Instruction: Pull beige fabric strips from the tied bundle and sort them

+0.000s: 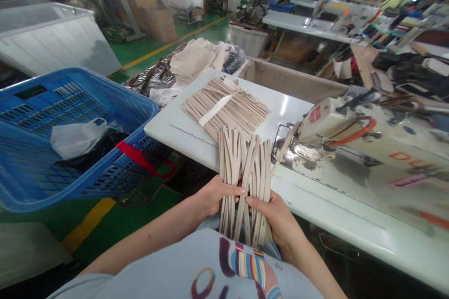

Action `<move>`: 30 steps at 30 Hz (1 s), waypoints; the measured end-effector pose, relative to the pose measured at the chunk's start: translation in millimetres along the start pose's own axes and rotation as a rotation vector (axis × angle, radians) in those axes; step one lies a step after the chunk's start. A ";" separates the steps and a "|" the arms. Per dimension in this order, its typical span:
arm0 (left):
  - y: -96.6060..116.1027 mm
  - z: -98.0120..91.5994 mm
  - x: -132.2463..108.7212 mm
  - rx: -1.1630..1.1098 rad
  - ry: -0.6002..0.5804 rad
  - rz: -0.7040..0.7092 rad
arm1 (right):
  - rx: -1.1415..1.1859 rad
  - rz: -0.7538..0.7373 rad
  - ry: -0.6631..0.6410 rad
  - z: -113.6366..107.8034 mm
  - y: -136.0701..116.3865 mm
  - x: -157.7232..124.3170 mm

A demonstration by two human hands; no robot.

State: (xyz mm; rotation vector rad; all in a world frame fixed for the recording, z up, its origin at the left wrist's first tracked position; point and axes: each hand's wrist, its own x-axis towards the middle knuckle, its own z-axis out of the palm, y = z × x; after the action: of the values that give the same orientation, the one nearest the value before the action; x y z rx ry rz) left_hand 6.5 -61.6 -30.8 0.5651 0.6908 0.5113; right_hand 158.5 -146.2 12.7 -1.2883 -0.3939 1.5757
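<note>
Just in front of my body, both hands grip a bunch of narrow beige fabric strips (229, 154), which stand roughly upright and fan apart at the top. My left hand (219, 194) is closed round the left part, thumb across the front. My right hand (268, 208) is closed round the right part, its thumb near the other one. The fingers behind the strips are mostly hidden. Beyond them, a bundle of similar strips (242, 110) lies on the white sewing table (175, 121), with a pale band across it. Another strip (286, 142) lies by the sewing machine (333, 121).
At the left stands a blue plastic basket (79, 187) holding a white plastic bag (77, 138) and a black one; a red strap (140, 159) hangs from its rim. Beige cloth pieces (196, 58) are piled behind the table. A large white bin (66, 42) stands farther left.
</note>
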 end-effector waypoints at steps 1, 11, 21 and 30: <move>0.0 -0.2 0.0 0.008 -0.005 0.008 | -0.006 -0.009 0.003 -0.1 0.8 0.3; -1.8 2.1 0.1 0.125 0.007 0.080 | -0.127 -0.116 0.054 3.4 3.4 1.1; -3.2 2.5 0.8 -0.018 0.003 0.029 | -0.036 -0.046 0.029 1.4 5.0 -0.5; -3.1 9.3 2.3 0.019 0.083 -0.014 | -0.130 -0.070 0.035 5.6 3.7 -0.2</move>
State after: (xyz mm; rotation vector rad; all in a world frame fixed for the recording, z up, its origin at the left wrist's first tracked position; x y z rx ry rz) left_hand 15.4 -65.4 -27.8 0.5585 0.7792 0.5178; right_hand 151.8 -146.1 12.1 -1.3840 -0.5209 1.4867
